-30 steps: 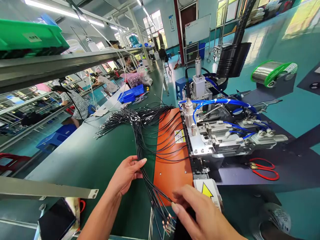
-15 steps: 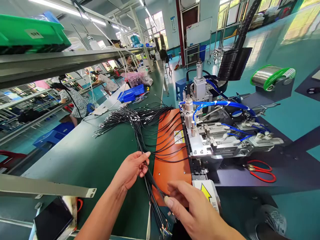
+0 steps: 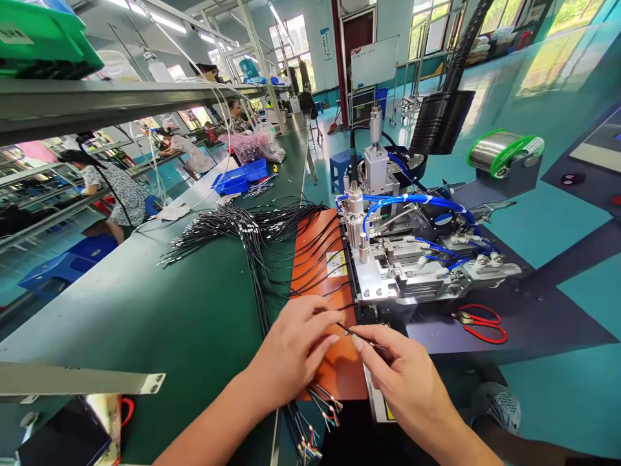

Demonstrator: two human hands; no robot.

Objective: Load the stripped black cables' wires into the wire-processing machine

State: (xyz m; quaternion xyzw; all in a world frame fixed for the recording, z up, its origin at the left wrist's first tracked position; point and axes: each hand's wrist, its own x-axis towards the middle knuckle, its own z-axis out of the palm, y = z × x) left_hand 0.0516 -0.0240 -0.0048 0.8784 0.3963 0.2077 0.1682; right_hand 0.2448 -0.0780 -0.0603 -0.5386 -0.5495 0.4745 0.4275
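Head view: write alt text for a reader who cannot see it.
Both hands, left hand and right hand, pinch one thin black wire over an orange mat, beside a metal machine and a spread wire bundle.

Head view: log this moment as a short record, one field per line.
Left hand: left hand rests on the orange pad, fingers on a thin black wire
Right hand: right hand pinches the same wire
Wire bundle: black wires fan across the green bench, coloured ends hanging off the near edge
Machine: metal fixture with blue hoses right of the pad
Nearby: red scissors, solder spool
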